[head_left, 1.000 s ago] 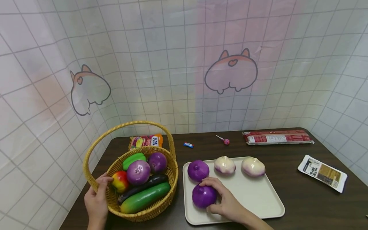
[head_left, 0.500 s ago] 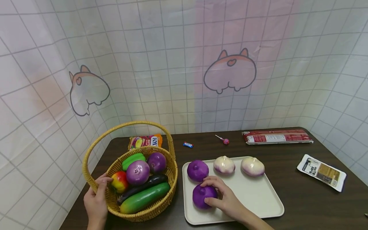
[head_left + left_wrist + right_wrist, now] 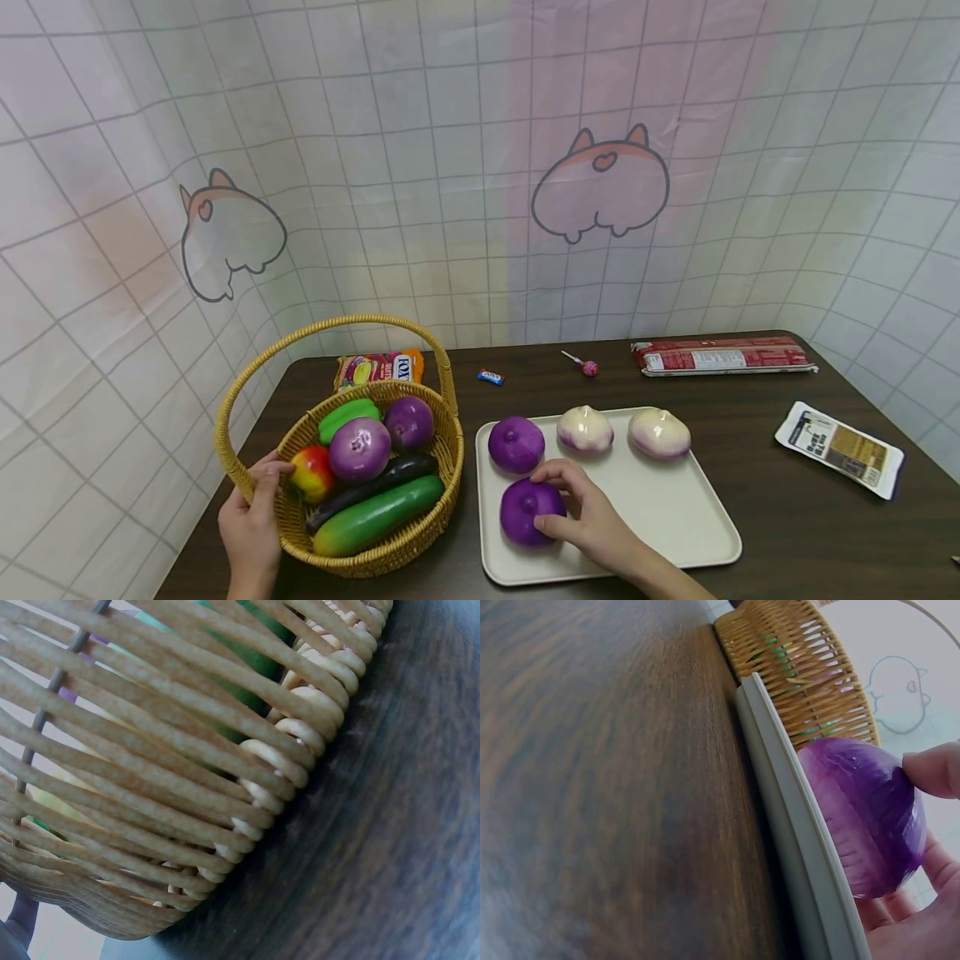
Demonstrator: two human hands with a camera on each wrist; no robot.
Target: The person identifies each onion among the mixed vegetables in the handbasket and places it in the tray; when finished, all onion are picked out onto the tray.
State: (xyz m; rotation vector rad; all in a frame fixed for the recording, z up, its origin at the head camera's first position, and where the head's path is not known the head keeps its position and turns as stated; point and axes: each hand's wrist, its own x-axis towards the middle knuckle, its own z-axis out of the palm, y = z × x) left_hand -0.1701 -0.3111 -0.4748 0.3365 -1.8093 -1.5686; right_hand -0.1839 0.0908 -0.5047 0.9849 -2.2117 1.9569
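At the left of the head view, my left hand (image 3: 251,525) grips the rim of a wicker basket (image 3: 405,554), its thumb beside a red and yellow toy fruit (image 3: 312,473). My right hand (image 3: 588,517) holds a purple onion (image 3: 528,523) at the front left of a cream tray (image 3: 645,517), thumb on one side and fingers on the other. In the right wrist view the onion (image 3: 862,814) sits right at the tray's rim. Behind it lies a second purple onion (image 3: 516,444), then two white and purple turnip-like vegetables (image 3: 585,430).
Inside the basket are a cucumber (image 3: 378,517), an eggplant (image 3: 397,477), a green pepper (image 3: 349,419) and two purple round vegetables (image 3: 361,449). Around lie a candy bag (image 3: 378,369), a small blue wrapper (image 3: 491,377), a lollipop (image 3: 590,368), a red packet (image 3: 723,357) and a white pouch (image 3: 840,450).
My right thumb has shifted up onto the onion's top side, and the onion has turned slightly, its nub facing upward more. The left hand and basket stay in place.
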